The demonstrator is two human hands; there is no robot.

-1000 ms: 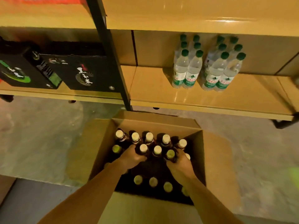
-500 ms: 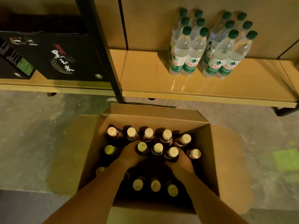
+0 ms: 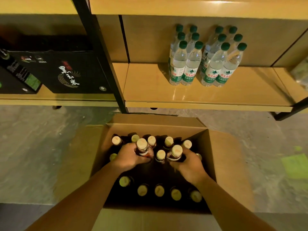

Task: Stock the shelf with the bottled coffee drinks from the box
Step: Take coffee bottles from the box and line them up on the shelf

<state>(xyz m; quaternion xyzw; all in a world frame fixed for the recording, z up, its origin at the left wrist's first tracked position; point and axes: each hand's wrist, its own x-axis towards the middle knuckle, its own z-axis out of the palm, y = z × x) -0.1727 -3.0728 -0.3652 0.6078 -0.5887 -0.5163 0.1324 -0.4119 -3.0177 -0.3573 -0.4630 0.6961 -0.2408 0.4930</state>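
Head-camera footage was taken looking down into an open cardboard box (image 3: 225,164) set on the concrete floor (image 3: 41,147) just in front of a low shelf (image 3: 208,97). Bottled coffee drinks (image 3: 168,141) were seen standing upright in the box, one row of pale caps along the far wall and another along the near wall, with a dark gap between them. The left hand (image 3: 129,156) was wrapped round the shoulder of a first bottle (image 3: 142,147), whose cap stood higher than its neighbours'. The right hand (image 3: 190,165) was likewise curled round a second bottle (image 3: 175,153), also proud of the row. A middle bottle (image 3: 160,155) stood between the two hands, untouched. None of the coffee drinks was seen on the shelf, where only green-capped water bottles (image 3: 206,64) stood in two blocks towards the back, with bare board to their left and in front. Black printed cartons (image 3: 66,72) were seen in the neighbouring bay, beyond a black upright post (image 3: 100,55). The coffee bottles were judged rigid and fairly heavy when full; whether they were glass or plastic could not be told, so knocks between them were to be avoided. The smooth dark bodies were judged likely to slip, so a hold round the neck and shoulder, just beneath the cap, was thought safest, with each bottle drawn straight up clear of its neighbours.
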